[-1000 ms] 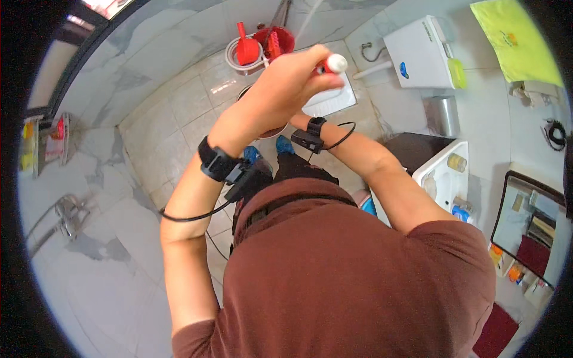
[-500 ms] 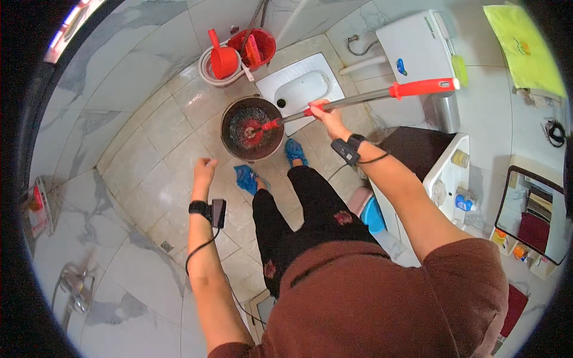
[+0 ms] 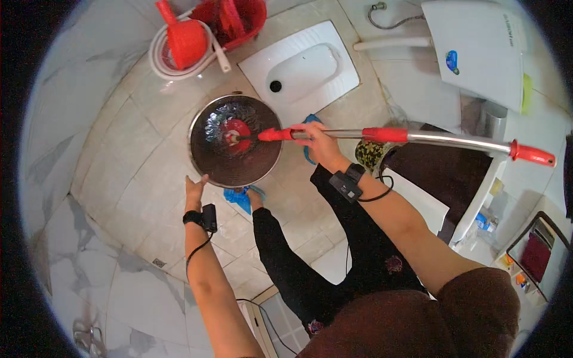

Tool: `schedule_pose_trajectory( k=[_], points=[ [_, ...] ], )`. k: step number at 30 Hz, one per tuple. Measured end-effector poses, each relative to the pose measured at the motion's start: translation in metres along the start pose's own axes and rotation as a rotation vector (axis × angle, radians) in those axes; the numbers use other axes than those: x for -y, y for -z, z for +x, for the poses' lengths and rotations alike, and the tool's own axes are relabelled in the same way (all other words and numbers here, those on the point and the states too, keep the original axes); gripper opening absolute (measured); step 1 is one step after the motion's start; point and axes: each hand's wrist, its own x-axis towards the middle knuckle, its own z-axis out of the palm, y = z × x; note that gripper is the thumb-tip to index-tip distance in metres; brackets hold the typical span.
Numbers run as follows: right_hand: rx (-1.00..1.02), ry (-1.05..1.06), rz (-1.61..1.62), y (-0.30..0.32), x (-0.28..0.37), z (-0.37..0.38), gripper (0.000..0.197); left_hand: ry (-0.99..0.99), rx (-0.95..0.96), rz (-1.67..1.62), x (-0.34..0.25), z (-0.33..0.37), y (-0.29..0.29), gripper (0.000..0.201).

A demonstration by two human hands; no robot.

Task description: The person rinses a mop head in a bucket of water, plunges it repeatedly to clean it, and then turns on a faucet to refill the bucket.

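Note:
A mop (image 3: 343, 134) with a red and silver pole slants from the right into a dark round bucket (image 3: 253, 164) on the floor. Its red head (image 3: 240, 130) sits in the water there. Low on the pole, close to the bucket's right rim, my right hand (image 3: 320, 143) is wrapped round it. My left hand (image 3: 195, 187) is beside the bucket's lower left rim, thumb and fingers apart, holding nothing. Whether it touches the rim I cannot tell.
Beyond the bucket lies a white squat toilet (image 3: 343, 77). White basins (image 3: 160, 56) with a red dipper (image 3: 186, 45) stand next to a red bucket (image 3: 253, 21). A cistern (image 3: 477, 53) hangs at the right wall, above a dark-topped counter (image 3: 427, 164). My blue-covered foot (image 3: 237, 200) is near the bucket.
The view has come closer to the bucket. The mop's pole has tipped lower toward the right, my right hand gripping nearer its head. My left hand has reached to the bucket and its fingers have spread.

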Motion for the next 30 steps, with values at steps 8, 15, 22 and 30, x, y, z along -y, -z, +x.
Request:
schedule_pose_trajectory(
  k=[8, 15, 22, 30],
  points=[
    [0.023, 0.247, -0.117, 0.003, -0.007, 0.000, 0.027, -0.139, -0.160, -0.138, 0.022, 0.079, -0.034, 0.036],
    [-0.206, 0.264, -0.069, 0.002, 0.036, -0.029, 0.023, -0.453, -0.301, 0.035, 0.004, 0.050, -0.041, 0.030],
    [-0.264, 0.521, -0.055, 0.038, 0.074, -0.057, 0.020, -0.491, -0.246, 0.083, -0.096, -0.019, -0.096, 0.020],
    [-0.334, 0.323, 0.181, 0.062, 0.128, -0.080, 0.027, -0.333, -0.187, -0.011, -0.192, -0.061, -0.155, 0.024]
  ],
)
